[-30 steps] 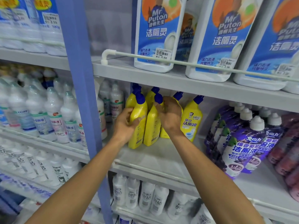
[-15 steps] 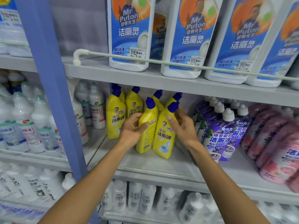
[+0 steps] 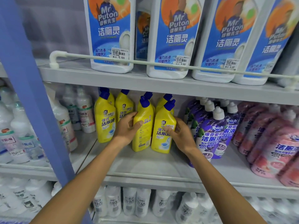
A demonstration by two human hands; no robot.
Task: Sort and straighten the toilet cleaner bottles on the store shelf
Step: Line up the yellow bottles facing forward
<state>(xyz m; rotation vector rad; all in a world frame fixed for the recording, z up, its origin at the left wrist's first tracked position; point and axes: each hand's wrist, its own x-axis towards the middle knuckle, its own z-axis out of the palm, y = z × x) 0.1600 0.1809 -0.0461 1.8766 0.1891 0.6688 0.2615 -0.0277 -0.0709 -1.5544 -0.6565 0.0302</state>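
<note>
Two yellow bottles gripped on shelf (image 3: 145,167): left hand (image 3: 127,130) curled round turned bottle (image 3: 143,126), right hand (image 3: 181,135) round front-facing bottle (image 3: 163,130), touching.

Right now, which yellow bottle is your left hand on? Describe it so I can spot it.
Find the middle shelf, between white bottles and purple ones. In the yellow group's front row, the left hand grips the second yellow bottle from the right. Unlike its neighbours, it is turned sideways, its front label facing right.

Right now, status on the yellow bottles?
Left hand gripping turned yellow bottle. Right hand on front-facing yellow bottle. Purple bottles crowd right.
</note>
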